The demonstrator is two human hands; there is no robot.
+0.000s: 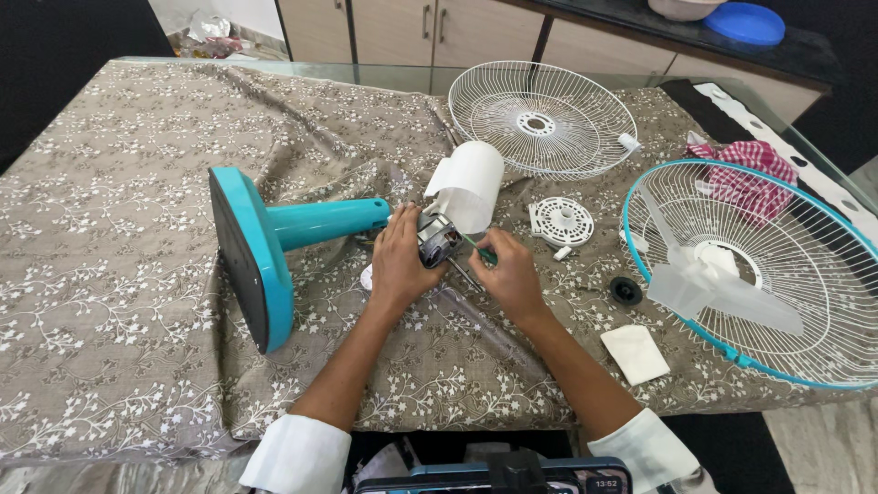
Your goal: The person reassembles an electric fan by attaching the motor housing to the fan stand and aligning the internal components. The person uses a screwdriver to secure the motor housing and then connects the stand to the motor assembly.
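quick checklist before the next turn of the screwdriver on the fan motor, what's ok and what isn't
1. Left hand steadies the motor: ok, it grips beside it.
2. Right hand holds the green screwdriver: ok.
3. Tip seated in a screw: cannot tell, the tip is hidden at the motor.
4. Fan stand lies steady on the tablecloth: ok, it lies on its side, base on edge.
5. Removed parts out of the way: ok, the white grille, blade in the teal grille and black knob lie to the right.
6. Loose screws accounted for: cannot tell.
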